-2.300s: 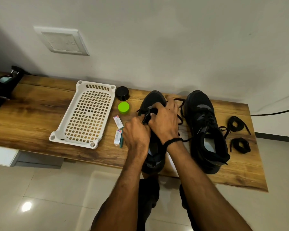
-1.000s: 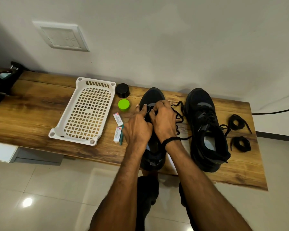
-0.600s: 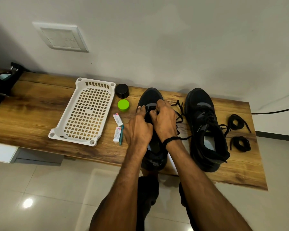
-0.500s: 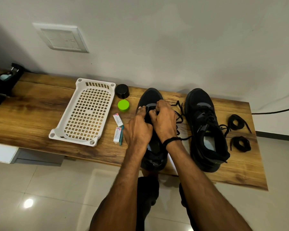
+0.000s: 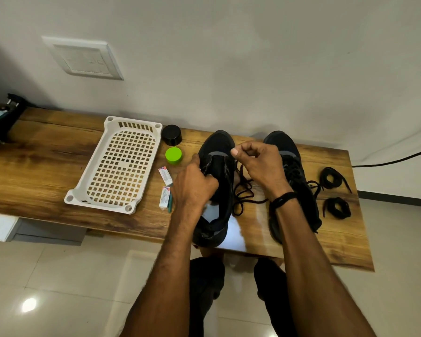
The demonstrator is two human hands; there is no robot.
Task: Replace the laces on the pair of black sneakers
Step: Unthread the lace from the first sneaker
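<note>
Left-hand sneaker (image 5: 218,144): black, standing on the wooden worktop (image 5: 46,154), toe to the wall, heel right at the near edge.
Left hand (image 5: 193,186): I've got it clamped on that sneaker, fingers curled in over the side by the opening.
Right hand (image 5: 260,164): up above the gap between the two shoes, thumb and forefinger pinched tight on the lace (image 5: 241,193), other fingers curled in.
Lace: black, dropping from my pinch and landing in loose loops on the worktop between the sneakers, close against the left one's inner side.
Right-hand sneaker (image 5: 299,176): black too, parallel to the first, toe to the wall, partly behind my right hand and forearm, with its own lace bunched on top.
Wristband (image 5: 282,199): black cord round my right wrist.
Spare laces (image 5: 331,177): two black bundles just right of the right-hand sneaker, one behind the other and not touching; the nearer one (image 5: 337,207) is the tighter coil.
Black cap (image 5: 171,135) and green lid (image 5: 173,155): left of the left sneaker's toe, black behind green, close together.
Small packets (image 5: 165,175): two white printed ones nearer me than the lids, with a teal pen (image 5: 170,203) alongside the closer packet.
Basket (image 5: 102,206): white, perforated, lying flat further left, set at a slant.
Wall plate (image 5: 83,58): white, on the wall above the basket.
Cable (image 5: 394,161): dark, running off past the worktop's right end.
</note>
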